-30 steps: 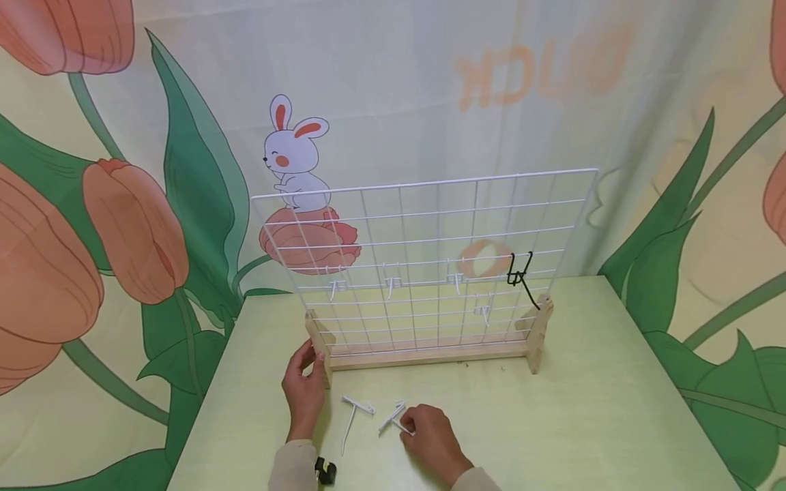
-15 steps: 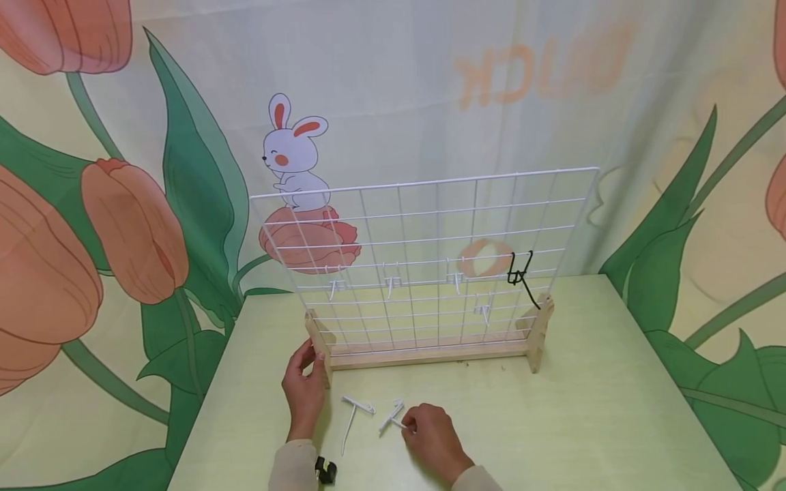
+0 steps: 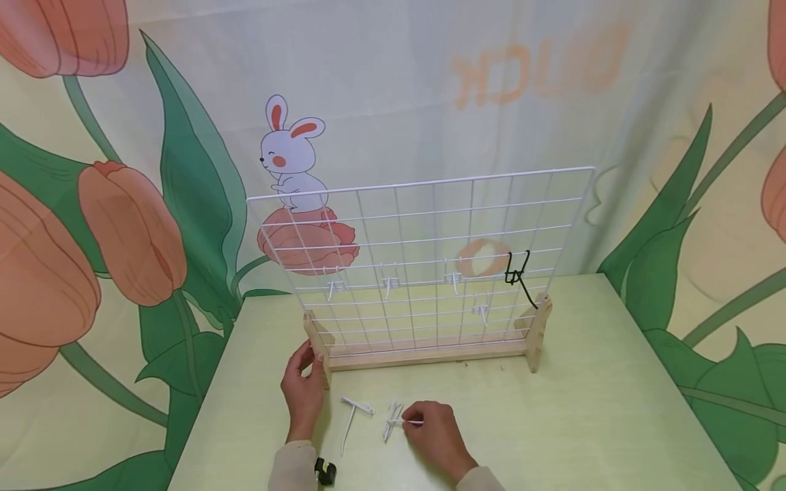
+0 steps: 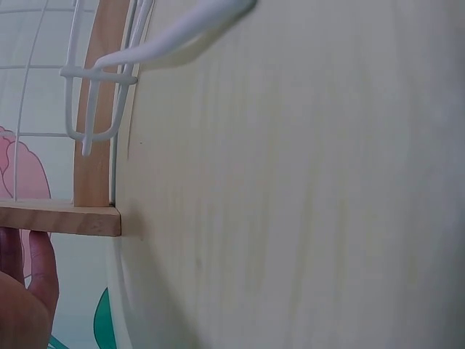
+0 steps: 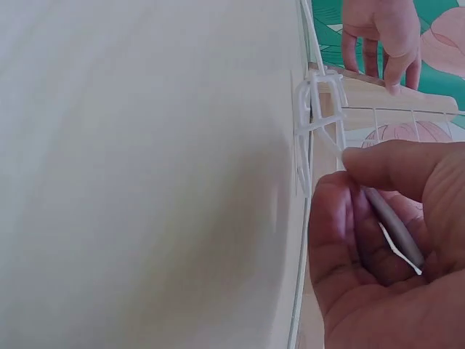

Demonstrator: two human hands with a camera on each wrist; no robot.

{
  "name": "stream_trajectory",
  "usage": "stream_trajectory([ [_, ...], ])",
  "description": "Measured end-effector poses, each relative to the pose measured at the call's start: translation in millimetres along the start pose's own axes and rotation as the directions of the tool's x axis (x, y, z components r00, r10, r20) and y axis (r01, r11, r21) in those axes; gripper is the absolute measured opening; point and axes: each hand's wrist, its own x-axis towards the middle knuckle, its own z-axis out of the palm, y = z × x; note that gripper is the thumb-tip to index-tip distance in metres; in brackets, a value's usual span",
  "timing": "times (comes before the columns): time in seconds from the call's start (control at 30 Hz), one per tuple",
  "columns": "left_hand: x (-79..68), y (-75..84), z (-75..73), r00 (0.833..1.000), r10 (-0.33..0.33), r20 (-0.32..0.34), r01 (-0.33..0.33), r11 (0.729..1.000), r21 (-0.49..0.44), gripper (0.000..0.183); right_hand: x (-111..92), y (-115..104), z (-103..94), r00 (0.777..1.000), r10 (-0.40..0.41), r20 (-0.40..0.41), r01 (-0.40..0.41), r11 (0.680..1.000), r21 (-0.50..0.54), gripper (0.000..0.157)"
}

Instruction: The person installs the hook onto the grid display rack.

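My left hand [image 3: 302, 392] touches the outer side of the wooden end piece [image 3: 317, 348], at the left of a white wire grid rack [image 3: 417, 259]. The left wrist view shows its fingertips against that wood. Between thumb and fingers, my right hand [image 3: 437, 436] pinches the stem of a white wire display hook [image 5: 320, 102], close over the table. The hook's double-pronged end points left, away from my fingers. Another white display hook [image 3: 348, 426] lies on the table between the two hands.
Several white hooks [image 3: 390, 283] and a black hook [image 3: 517, 276] hang on the grid. The grid stands in a wooden base [image 3: 430, 356] on a pale table [image 3: 589, 423]. A small black object [image 3: 325, 470] sits by the left sleeve. Behind hangs a tulip-printed curtain [image 3: 393, 102].
My right hand has turned the hook it pinches, so its stem lies more level and its pronged end faces left. My left hand stays at the wooden end piece.
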Motion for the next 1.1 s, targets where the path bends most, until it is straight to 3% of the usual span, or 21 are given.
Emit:
stream_trajectory([
  [0.4, 0.4, -1.1, 0.3, 1.0, 0.002, -0.001, -0.002, 1.0, 0.004, 0.037, 0, -4, -5.8, 0.999, 0.016, -0.047, -0.011, 0.995, 0.102, 0.006],
  [0.7, 0.4, -2.4, -0.1, 1.0, 0.002, -0.003, -0.002, 1.0, 0.001, 0.036, 0, -17, -23.8, 0.987, -0.036, -0.158, 0.064, 0.982, 0.18, 0.006],
  [0.87, -1.6, -1.1, -0.9, 1.0, -0.022, -0.008, 0.022, 0.999, 0.037, 0.037, 2, -26, -36.6, 0.961, -0.083, -0.263, 0.139, 0.969, 0.203, 0.013],
  [1.1, 0.3, -3.0, -1.0, 1.0, -0.003, 0.009, 0.003, 0.999, 0.038, 0.037, 10, -40, -57.0, 0.899, -0.188, -0.396, 0.271, 0.949, 0.164, 0.012],
])
